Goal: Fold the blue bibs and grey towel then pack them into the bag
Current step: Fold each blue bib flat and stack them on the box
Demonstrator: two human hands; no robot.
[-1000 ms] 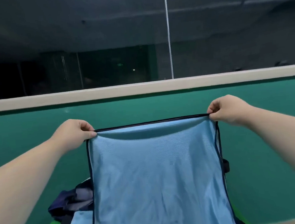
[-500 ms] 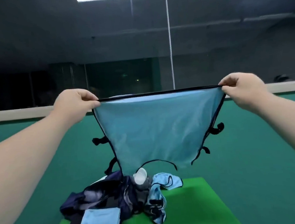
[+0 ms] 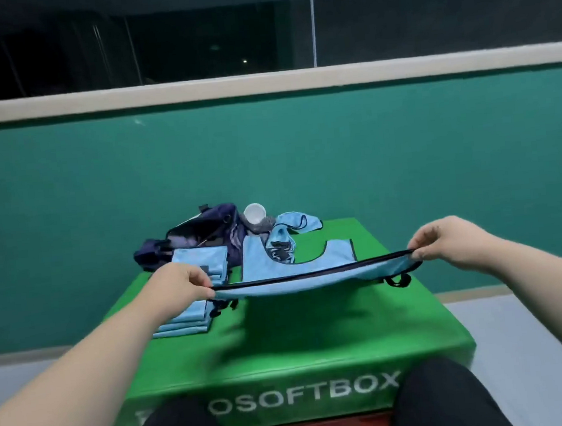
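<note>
I hold a light blue bib [image 3: 312, 279] with dark edging stretched flat just above the green box [image 3: 283, 335]. My left hand [image 3: 180, 284] pinches its left corner and my right hand [image 3: 445, 244] pinches its right corner. The bib's far end with the neck cut-out rests on the box top. A stack of folded blue bibs [image 3: 194, 288] lies at the box's left, partly behind my left hand. Behind it sits the dark navy bag [image 3: 193, 241], open. A crumpled blue bib [image 3: 285, 243] lies at the back. A grey cloth [image 3: 262, 226], possibly the towel, shows beside the bag.
A white cup-like object [image 3: 254, 213] stands at the back beside the bag. The green box carries white lettering on its front face [image 3: 306, 397]. My knees [image 3: 442, 399] press against that front. Green carpet and a low wall ledge [image 3: 261, 82] lie beyond.
The bib hung up high in front of me; both hands have brought it down and forward, so it now lies almost flat over the box. My view has tilted down.
</note>
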